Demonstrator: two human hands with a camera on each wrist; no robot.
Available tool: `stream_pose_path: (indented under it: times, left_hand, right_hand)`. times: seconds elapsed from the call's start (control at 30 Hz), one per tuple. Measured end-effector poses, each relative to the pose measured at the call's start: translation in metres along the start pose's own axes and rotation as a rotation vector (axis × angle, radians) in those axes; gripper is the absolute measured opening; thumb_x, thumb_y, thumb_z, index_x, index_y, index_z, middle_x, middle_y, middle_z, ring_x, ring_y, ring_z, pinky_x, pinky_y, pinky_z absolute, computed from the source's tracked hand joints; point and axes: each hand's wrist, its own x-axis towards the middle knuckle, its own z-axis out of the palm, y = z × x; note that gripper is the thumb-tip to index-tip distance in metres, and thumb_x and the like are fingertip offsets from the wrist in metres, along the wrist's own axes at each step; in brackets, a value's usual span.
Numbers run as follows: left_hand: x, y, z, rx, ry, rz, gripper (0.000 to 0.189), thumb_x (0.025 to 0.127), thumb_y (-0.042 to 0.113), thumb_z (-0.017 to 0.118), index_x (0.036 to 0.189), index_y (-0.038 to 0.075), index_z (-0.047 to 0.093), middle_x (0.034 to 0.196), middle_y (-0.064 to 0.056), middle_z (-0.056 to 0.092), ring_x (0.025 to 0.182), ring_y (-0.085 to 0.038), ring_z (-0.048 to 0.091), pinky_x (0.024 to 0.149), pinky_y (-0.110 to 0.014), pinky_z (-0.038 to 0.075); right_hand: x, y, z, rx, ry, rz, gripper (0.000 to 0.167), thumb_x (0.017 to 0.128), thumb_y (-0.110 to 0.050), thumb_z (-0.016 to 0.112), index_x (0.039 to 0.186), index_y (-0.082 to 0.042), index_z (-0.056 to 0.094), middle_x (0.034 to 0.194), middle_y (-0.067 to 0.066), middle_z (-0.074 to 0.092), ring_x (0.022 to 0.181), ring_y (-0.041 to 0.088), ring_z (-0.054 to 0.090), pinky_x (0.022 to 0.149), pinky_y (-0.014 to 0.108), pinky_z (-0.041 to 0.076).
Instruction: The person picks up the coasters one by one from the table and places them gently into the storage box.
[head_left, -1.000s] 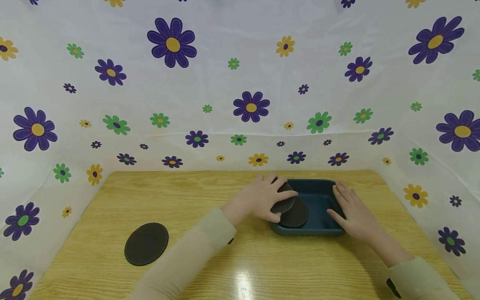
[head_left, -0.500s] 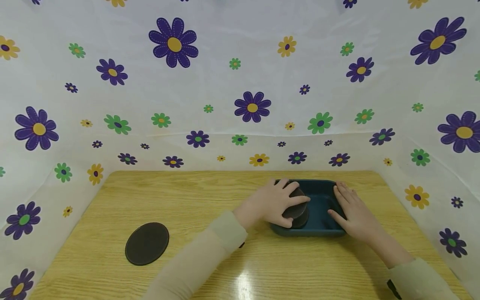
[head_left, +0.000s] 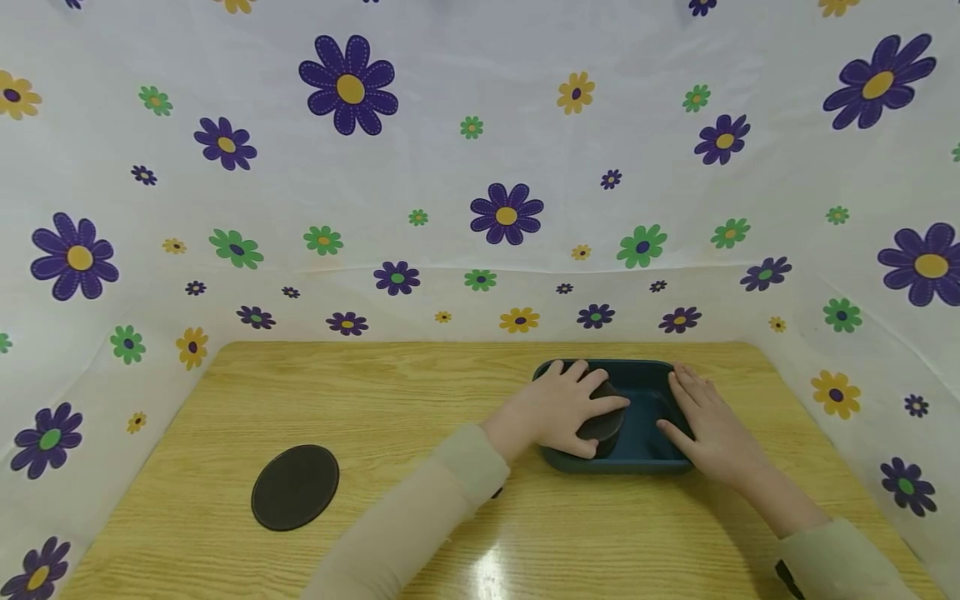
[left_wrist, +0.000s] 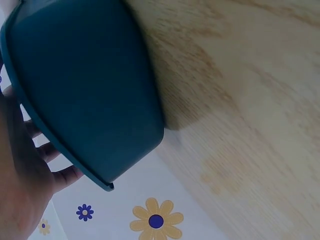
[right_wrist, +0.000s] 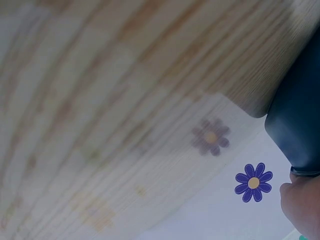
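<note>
A dark teal bin (head_left: 651, 417) stands on the table at right of centre in the head view. My left hand (head_left: 558, 410) reaches over its left side, with fingers and thumb spread round the edge of a black round coaster (head_left: 604, 425). That coaster lies over another dark disc in the bin's left half, mostly hidden by it and the hand. My right hand (head_left: 712, 429) rests on the bin's right rim, fingers fairly straight, thumb reaching inside. In the left wrist view, the bin's outer wall (left_wrist: 90, 95) fills the upper left, with the left hand's fingers (left_wrist: 67, 177) beyond its rim.
Another black round coaster (head_left: 296, 487) lies flat on the wooden table (head_left: 420, 383) at the left front. A white flowered cloth (head_left: 420, 167) encloses the table's back and sides. The bin stands close to the table's back edge.
My left hand has moved right and slightly down inside the bin with the coaster, which now covers most of the disc beneath. My right hand has stayed on the rim.
</note>
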Motion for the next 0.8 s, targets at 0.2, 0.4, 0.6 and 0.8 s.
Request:
stream_pose_path:
  times: [0.2, 0.4, 0.6, 0.8]
  left_hand:
    - [0.004, 0.002, 0.0, 0.021, -0.027, -0.007, 0.078, 0.099, 0.071, 0.05, 0.168, 0.044, 0.023, 0.169, 0.002, 0.035, 0.15, -0.024, 0.039, 0.12, -0.047, 0.041]
    - [0.003, 0.001, 0.003, 0.05, -0.041, -0.011, 0.074, 0.103, 0.068, 0.046, 0.169, 0.043, 0.024, 0.169, 0.001, 0.036, 0.154, -0.021, 0.039, 0.123, -0.043, 0.039]
    - [0.0, -0.002, 0.007, 0.05, -0.019, -0.019, 0.072, 0.104, 0.066, 0.047, 0.168, 0.041, 0.027, 0.168, 0.001, 0.039, 0.154, -0.02, 0.039, 0.124, -0.041, 0.038]
    - [-0.008, -0.005, 0.005, 0.052, -0.005, -0.017, 0.07, 0.104, 0.065, 0.048, 0.167, 0.039, 0.031, 0.166, 0.0, 0.042, 0.152, -0.021, 0.041, 0.124, -0.041, 0.039]
  right_hand:
    - [0.0, -0.001, -0.001, -0.006, 0.0, -0.001, 0.078, 0.108, -0.037, 0.058, 0.159, 0.016, 0.03, 0.169, 0.036, 0.026, 0.161, 0.049, 0.021, 0.136, 0.042, -0.002]
    - [0.0, -0.001, 0.0, -0.002, 0.013, -0.014, 0.079, 0.108, -0.036, 0.058, 0.159, 0.017, 0.03, 0.168, 0.037, 0.027, 0.161, 0.049, 0.021, 0.136, 0.039, -0.004]
    - [-0.001, 0.001, 0.002, -0.008, 0.027, -0.022, 0.078, 0.109, -0.037, 0.057, 0.159, 0.017, 0.03, 0.167, 0.037, 0.027, 0.162, 0.047, 0.02, 0.134, 0.033, -0.009]
    - [-0.002, 0.0, 0.002, -0.012, 0.026, -0.02, 0.078, 0.108, -0.036, 0.058, 0.158, 0.018, 0.031, 0.168, 0.037, 0.027, 0.162, 0.047, 0.02, 0.133, 0.03, -0.01]
